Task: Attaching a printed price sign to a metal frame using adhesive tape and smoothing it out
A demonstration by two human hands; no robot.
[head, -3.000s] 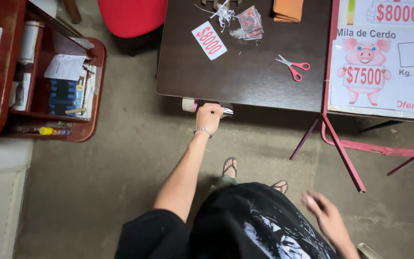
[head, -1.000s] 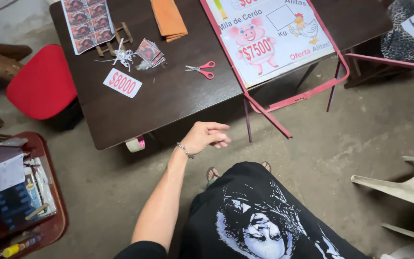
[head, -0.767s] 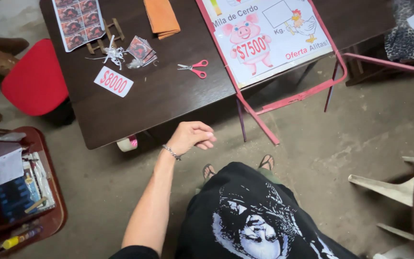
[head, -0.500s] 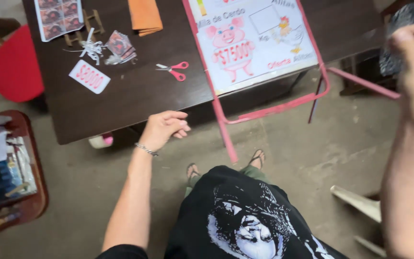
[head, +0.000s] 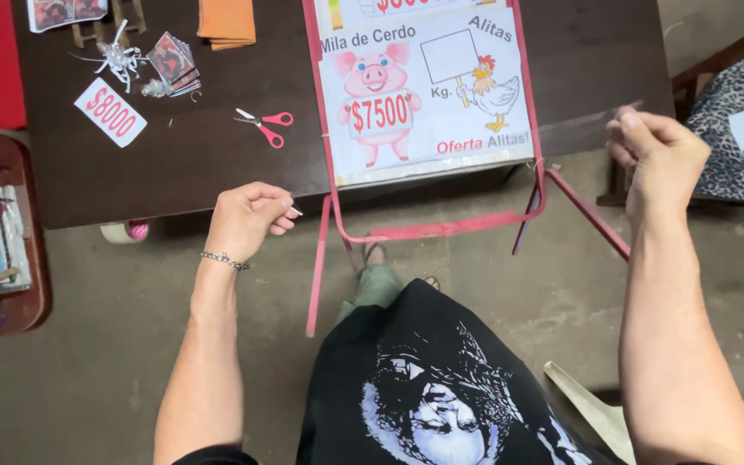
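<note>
My left hand (head: 247, 217) is pinched shut just off the front edge of the dark wooden table (head: 217, 164). My right hand (head: 658, 153) is raised at the right, gripping one end of a clear tape strip (head: 583, 123). The strip runs faintly leftward across the lower edge of a poster (head: 424, 86) with a pink pig and a chicken, toward my left fingers. The poster sits in a red metal frame stand (head: 441, 231) leaning against the table. Red-handled scissors (head: 264, 125) lie on the table just beyond my left hand.
A white price card (head: 110, 111), small photo cards (head: 172, 60), silver ribbon (head: 118, 58) and an orange cloth (head: 227, 19) lie on the table's far left. A tape roll (head: 127, 231) sits under the table edge. A red-brown shelf cart (head: 2, 250) stands left, a patterned cushion (head: 734, 129) right.
The view has swung so the poster is in front of me. My right hand has come up at the right with the clear strip, and my left hand has pinched shut.
</note>
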